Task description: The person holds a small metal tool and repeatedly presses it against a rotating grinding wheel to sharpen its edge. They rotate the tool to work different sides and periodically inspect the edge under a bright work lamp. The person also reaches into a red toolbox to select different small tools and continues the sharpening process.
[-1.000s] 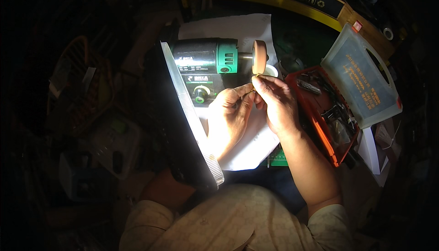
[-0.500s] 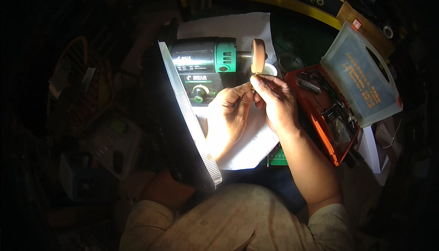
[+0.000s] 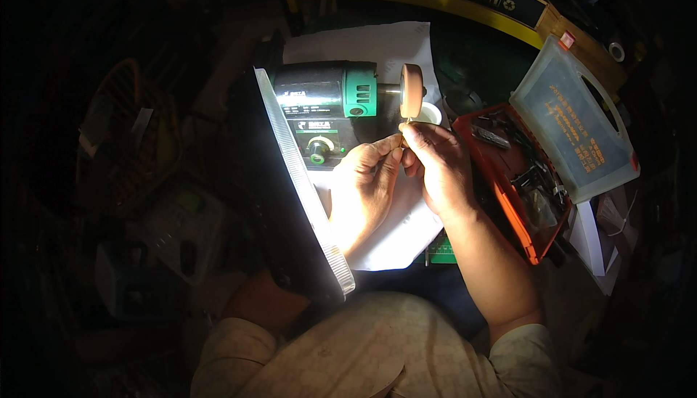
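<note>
A green and black bench polishing motor (image 3: 319, 87) has a tan wheel (image 3: 412, 91) on its shaft. My right hand (image 3: 440, 160) pinches a tiny item between thumb and fingers just below the wheel's lower edge. A small yellowish tip (image 3: 409, 120) of that item shows at the wheel; its kind is hidden by my fingers. My left hand (image 3: 368, 175) is closed too, its fingertips meeting the right hand's at the same spot. Below the motor sits its control box with a round knob (image 3: 318, 151).
A lamp with a ribbed clear edge (image 3: 301, 180) slants up close on the left. White paper (image 3: 392, 242) lies under the motor. A small white cup (image 3: 430, 113) stands behind the wheel. At right is an orange toolbox (image 3: 508, 180) with its clear lid (image 3: 577, 122) raised.
Both hands stay at the wheel's lower edge with almost no movement. The whole view has shifted very slightly.
</note>
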Motion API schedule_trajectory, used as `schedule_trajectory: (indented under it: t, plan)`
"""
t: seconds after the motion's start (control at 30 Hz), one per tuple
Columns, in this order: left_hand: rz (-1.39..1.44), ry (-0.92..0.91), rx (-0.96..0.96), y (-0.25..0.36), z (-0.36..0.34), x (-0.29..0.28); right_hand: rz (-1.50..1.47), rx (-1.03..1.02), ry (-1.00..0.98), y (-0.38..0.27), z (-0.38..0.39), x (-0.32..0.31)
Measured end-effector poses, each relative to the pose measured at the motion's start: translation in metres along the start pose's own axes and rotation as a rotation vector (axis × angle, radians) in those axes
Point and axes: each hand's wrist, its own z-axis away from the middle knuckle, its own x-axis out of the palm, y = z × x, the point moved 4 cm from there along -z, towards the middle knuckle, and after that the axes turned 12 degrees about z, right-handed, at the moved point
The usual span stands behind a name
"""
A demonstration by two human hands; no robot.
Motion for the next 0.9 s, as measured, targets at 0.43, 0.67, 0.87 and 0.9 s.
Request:
schedule_trajectory:
  t: [0.43, 0.67, 0.87, 0.9]
  plan:
    - [-0.003, -0.022, -0.029, -0.0027, 0.0, -0.0012, 0.016, -0.014, 0.014, 0.002, -0.0005, -0.0006]
    - [-0.032, -0.05, 0.017, -0.0016, -0.0021, -0.0008, 0.032, -0.045, 0.008, 0.0012, -0.0019, -0.0005]
    - [-0.02, -0.041, -0.017, -0.002, -0.002, -0.0007, 0.034, -0.031, 0.002, 0.0014, -0.0017, -0.0007]
    - [-0.017, -0.038, -0.011, -0.0015, -0.002, -0.0006, 0.04, -0.031, -0.001, 0.0012, -0.0018, -0.0006]
